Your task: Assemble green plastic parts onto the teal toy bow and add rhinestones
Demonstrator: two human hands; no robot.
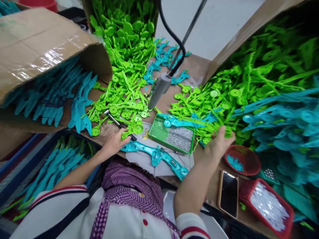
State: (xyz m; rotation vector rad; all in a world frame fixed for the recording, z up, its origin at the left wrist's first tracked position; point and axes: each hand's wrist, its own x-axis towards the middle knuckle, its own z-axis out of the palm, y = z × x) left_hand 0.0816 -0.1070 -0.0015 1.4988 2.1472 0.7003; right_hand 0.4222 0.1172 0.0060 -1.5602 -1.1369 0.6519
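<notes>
My left hand (116,143) is closed on a lime-green plastic part with a round disc end (136,128). Just beside it lies a small tool with a black handle and metal head (116,120), which resembles a hammer. In front of my body, a turquoise bow-shaped plastic piece (157,154) rests on white paper. My right hand (218,144), slightly blurred, reaches into the right-hand heap of green parts (206,99); its thumb and fingers close around a green plastic part (228,132). A green tray (159,131) of small metal pieces sits between the hands, with a turquoise part (178,122) across its far edge.
A grey electric screwdriver (160,89) hangs over the table. Cardboard boxes (50,43) spill turquoise and green parts on both sides. At right are a red bowl (251,159), a phone (228,194) and a red bin of white pieces (286,205). A crate of assembled pieces (50,166) stands lower left.
</notes>
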